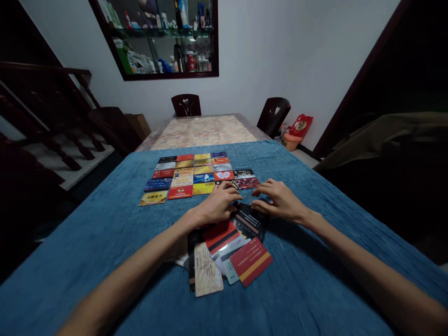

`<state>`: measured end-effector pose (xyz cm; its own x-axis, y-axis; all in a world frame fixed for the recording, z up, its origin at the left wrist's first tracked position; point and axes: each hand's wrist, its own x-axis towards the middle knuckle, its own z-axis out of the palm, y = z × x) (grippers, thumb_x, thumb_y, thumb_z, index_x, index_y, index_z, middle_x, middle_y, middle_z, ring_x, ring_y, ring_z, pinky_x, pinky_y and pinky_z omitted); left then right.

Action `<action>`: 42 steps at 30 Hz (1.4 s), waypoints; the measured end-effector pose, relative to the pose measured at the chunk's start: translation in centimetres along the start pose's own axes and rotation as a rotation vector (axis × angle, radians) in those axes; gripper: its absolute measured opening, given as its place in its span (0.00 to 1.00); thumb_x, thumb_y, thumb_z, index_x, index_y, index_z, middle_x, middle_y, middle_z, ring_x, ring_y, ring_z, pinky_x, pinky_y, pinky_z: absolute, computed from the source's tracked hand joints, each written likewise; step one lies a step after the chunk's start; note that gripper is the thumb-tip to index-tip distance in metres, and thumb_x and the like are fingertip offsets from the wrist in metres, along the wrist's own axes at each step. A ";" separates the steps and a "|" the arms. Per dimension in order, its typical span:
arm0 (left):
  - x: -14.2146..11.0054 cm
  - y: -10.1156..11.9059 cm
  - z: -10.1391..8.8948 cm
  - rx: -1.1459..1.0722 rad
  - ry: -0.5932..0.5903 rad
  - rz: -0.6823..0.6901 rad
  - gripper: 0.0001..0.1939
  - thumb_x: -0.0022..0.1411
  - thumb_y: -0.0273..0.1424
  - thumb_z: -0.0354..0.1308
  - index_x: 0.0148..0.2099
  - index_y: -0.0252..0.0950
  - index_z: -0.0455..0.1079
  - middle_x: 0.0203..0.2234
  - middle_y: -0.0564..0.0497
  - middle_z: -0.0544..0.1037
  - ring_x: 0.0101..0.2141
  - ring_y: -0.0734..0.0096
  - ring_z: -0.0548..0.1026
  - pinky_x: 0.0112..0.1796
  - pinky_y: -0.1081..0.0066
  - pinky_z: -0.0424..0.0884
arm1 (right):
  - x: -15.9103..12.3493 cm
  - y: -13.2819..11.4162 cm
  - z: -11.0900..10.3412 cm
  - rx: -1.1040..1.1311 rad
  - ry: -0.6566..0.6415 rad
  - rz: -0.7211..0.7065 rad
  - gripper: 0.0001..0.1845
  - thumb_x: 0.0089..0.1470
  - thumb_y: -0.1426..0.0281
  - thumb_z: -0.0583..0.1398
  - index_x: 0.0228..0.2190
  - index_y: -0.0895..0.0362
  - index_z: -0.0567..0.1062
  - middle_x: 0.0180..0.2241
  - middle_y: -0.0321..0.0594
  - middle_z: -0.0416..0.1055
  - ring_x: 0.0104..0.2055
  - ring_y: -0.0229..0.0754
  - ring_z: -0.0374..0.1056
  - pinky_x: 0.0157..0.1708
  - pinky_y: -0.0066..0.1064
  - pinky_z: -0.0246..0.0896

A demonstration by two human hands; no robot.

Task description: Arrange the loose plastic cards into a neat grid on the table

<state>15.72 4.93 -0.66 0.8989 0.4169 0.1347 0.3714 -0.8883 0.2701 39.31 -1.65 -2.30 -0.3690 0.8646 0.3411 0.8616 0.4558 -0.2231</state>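
Rows of colourful cards lie side by side on a blue cloth, among them a yellow card [153, 198] and a red card with a white heart [224, 175]. My left hand [219, 204] rests over the near edge of these rows, its bent fingers apart and partly covering a black-and-white card [234, 184]. Beside the dark red card [248, 182], my right hand [278, 199] hovers with fingers and thumb spread. Below both hands sits a loose, overlapping pile, including a black card [250, 219], a red striped card [251, 261] and a beige card [206, 270].
The blue cloth [115, 224] covers the near part of the table; a patterned tabletop [206, 130] shows beyond. Dark chairs [274, 116] stand around it. A red bag [301, 125] sits on the floor at right, and a wooden railing [45, 69] runs along the left.
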 end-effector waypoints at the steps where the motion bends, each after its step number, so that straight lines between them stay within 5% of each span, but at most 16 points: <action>1: -0.1 0.2 0.0 -0.010 -0.009 0.017 0.17 0.60 0.22 0.59 0.51 0.38 0.74 0.51 0.46 0.76 0.58 0.54 0.61 0.56 0.51 0.62 | -0.3 -0.6 0.0 -0.011 -0.023 0.006 0.13 0.61 0.58 0.59 0.39 0.54 0.77 0.41 0.44 0.78 0.43 0.49 0.67 0.42 0.40 0.57; 8: -0.6 0.5 -0.2 0.020 -0.095 0.103 0.14 0.61 0.23 0.58 0.47 0.41 0.76 0.49 0.47 0.76 0.57 0.54 0.61 0.55 0.53 0.61 | -1.3 -3.4 -0.4 -0.091 -0.163 -0.043 0.19 0.60 0.52 0.59 0.42 0.55 0.77 0.41 0.46 0.76 0.45 0.51 0.67 0.42 0.41 0.55; 21: -0.8 0.5 -0.3 0.014 -0.162 0.115 0.09 0.59 0.23 0.59 0.42 0.36 0.76 0.55 0.45 0.74 0.63 0.51 0.57 0.58 0.48 0.58 | -2.3 -4.3 -0.1 -0.129 -0.219 -0.094 0.26 0.60 0.50 0.58 0.48 0.57 0.76 0.44 0.51 0.74 0.46 0.54 0.66 0.41 0.44 0.57; 25: -0.8 0.6 -0.3 -0.006 -0.182 0.109 0.15 0.59 0.22 0.59 0.48 0.38 0.74 0.52 0.45 0.76 0.62 0.53 0.58 0.57 0.49 0.58 | -2.4 -4.5 -0.1 -0.116 -0.217 -0.096 0.27 0.58 0.49 0.59 0.48 0.56 0.76 0.44 0.51 0.73 0.45 0.54 0.66 0.41 0.43 0.57; 29: -0.8 0.5 -0.3 0.001 -0.194 0.093 0.18 0.60 0.23 0.59 0.53 0.38 0.72 0.53 0.44 0.75 0.61 0.53 0.59 0.57 0.50 0.59 | -2.3 -4.6 -0.1 -0.112 -0.247 -0.088 0.26 0.59 0.51 0.59 0.48 0.56 0.76 0.44 0.50 0.73 0.45 0.53 0.66 0.42 0.43 0.57; 42: -0.8 0.1 -0.8 -0.062 -0.158 0.140 0.08 0.66 0.29 0.57 0.45 0.40 0.77 0.46 0.48 0.79 0.56 0.59 0.65 0.57 0.56 0.61 | -2.1 -4.1 -1.2 -0.025 -0.228 -0.167 0.13 0.58 0.65 0.57 0.39 0.56 0.79 0.35 0.45 0.75 0.38 0.48 0.67 0.40 0.39 0.59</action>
<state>14.86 4.64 -0.02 0.9677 0.2510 0.0254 0.2302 -0.9198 0.3178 37.02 -5.63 -1.00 -0.5729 0.8045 0.1566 0.7896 0.5930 -0.1575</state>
